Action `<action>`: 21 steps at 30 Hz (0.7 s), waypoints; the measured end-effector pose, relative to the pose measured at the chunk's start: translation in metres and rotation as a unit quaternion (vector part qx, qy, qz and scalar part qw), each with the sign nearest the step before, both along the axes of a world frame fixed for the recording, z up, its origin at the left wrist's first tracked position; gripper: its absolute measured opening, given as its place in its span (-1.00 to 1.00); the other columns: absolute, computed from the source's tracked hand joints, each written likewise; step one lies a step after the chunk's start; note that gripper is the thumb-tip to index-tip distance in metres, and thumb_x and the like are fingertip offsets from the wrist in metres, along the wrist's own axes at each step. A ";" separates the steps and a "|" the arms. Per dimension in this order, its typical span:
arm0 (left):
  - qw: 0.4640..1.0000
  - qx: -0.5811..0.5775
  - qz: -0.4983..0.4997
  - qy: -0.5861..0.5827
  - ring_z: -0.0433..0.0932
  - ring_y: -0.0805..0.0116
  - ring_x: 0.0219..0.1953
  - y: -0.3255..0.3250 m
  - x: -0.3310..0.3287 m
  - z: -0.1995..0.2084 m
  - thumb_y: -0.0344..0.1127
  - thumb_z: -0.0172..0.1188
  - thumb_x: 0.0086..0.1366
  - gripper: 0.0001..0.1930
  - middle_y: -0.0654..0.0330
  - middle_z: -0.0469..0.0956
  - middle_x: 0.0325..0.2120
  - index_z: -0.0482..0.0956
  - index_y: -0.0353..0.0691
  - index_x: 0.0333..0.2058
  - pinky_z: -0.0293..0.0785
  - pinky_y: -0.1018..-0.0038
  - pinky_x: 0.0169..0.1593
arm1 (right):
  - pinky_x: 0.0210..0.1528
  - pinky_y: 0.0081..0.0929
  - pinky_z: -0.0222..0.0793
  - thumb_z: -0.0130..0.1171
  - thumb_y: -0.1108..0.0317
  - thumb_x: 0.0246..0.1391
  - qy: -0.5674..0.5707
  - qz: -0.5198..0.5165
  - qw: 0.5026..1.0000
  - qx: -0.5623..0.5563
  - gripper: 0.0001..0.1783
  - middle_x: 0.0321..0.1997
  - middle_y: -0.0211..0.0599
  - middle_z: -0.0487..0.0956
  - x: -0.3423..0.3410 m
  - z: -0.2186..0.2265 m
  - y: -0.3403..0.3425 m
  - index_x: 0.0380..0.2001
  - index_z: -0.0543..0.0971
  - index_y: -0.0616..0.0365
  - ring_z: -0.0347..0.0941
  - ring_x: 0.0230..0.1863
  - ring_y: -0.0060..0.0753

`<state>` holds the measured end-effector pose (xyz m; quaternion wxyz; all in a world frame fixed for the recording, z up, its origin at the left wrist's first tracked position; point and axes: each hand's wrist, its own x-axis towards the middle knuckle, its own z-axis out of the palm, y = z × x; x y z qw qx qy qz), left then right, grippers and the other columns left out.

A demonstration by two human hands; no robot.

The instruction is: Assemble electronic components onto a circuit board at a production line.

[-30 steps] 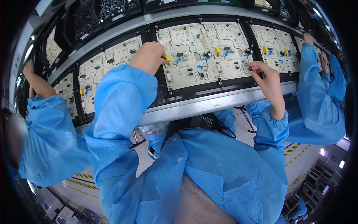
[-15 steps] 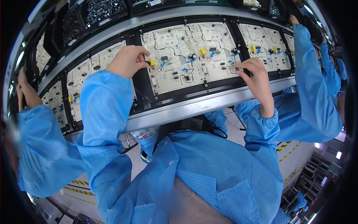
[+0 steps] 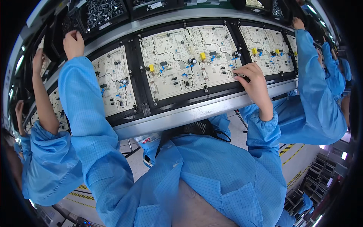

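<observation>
Here, right hand (image 3: 254, 77) touches circuit board (image 3: 189, 60); left hand (image 3: 73, 43) reaches parts bin (image 3: 100, 11)

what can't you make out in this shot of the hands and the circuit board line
Head view only:
- Right hand: its fingertips curl onto the circuit board, hiding whatever they pinch.
- Left hand: reaches up at the parts bins; the palm faces away, so any grasp is hidden.
- Bin contents: too small to identify.
- Neighbouring boards: bent and cut off by the fisheye rim and co-workers' sleeves.

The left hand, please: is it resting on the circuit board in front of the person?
No, the left hand is raised to the parts bins above the line, while the right hand touches the circuit board.
</observation>
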<state>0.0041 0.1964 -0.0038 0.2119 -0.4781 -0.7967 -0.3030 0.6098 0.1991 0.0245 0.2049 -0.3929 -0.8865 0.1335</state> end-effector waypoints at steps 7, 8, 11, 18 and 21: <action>0.979 -0.197 0.020 -0.050 0.51 -0.01 -0.07 0.026 -0.024 0.008 -0.17 0.06 0.15 -0.64 -0.02 0.57 -0.20 0.57 -0.14 -0.10 0.39 0.21 0.01 | -0.18 -0.36 0.36 0.28 0.56 -0.20 -0.008 -0.002 1.000 -0.024 -0.78 -0.34 -0.23 0.51 -0.002 0.005 0.000 -0.36 0.60 0.21 0.41 -0.23 -0.16; 0.979 -0.196 0.022 -0.049 0.51 -0.01 -0.07 0.028 -0.035 0.007 -0.17 0.06 0.15 -0.64 -0.02 0.57 -0.20 0.57 -0.14 -0.10 0.39 0.21 0.01 | -0.18 -0.36 0.36 0.28 0.56 -0.20 -0.007 0.001 1.000 -0.023 -0.78 -0.34 -0.23 0.51 -0.003 0.006 -0.001 -0.36 0.60 0.21 0.41 -0.23 -0.16; 0.964 -0.259 -0.011 -0.060 0.52 -0.03 -0.10 0.039 -0.053 0.011 -0.16 0.07 0.13 -0.65 -0.03 0.58 -0.20 0.60 -0.14 -0.14 0.39 0.25 0.02 | -0.19 -0.36 0.36 0.27 0.56 -0.19 -0.020 0.007 1.000 -0.019 -0.78 -0.34 -0.21 0.51 -0.004 0.009 -0.001 -0.35 0.59 0.20 0.42 -0.25 -0.15; 0.937 -0.348 0.003 -0.032 0.54 0.09 -0.07 0.043 -0.029 0.033 -0.27 0.13 0.13 -0.66 0.01 0.58 -0.18 0.57 -0.26 -0.11 0.39 0.35 0.03 | -0.19 -0.36 0.37 0.26 0.55 -0.16 -0.018 0.007 0.999 -0.037 -0.77 -0.34 -0.20 0.49 -0.001 0.008 0.000 -0.33 0.59 0.18 0.43 -0.26 -0.14; 0.943 -0.331 -0.008 -0.025 0.54 0.07 -0.09 0.039 -0.018 0.039 -0.29 0.12 0.15 -0.69 0.00 0.59 -0.20 0.57 -0.26 -0.13 0.40 0.34 0.01 | -0.19 -0.36 0.37 0.26 0.54 -0.15 -0.014 0.008 0.999 -0.042 -0.77 -0.34 -0.19 0.49 -0.001 0.008 0.001 -0.32 0.59 0.18 0.43 -0.26 -0.14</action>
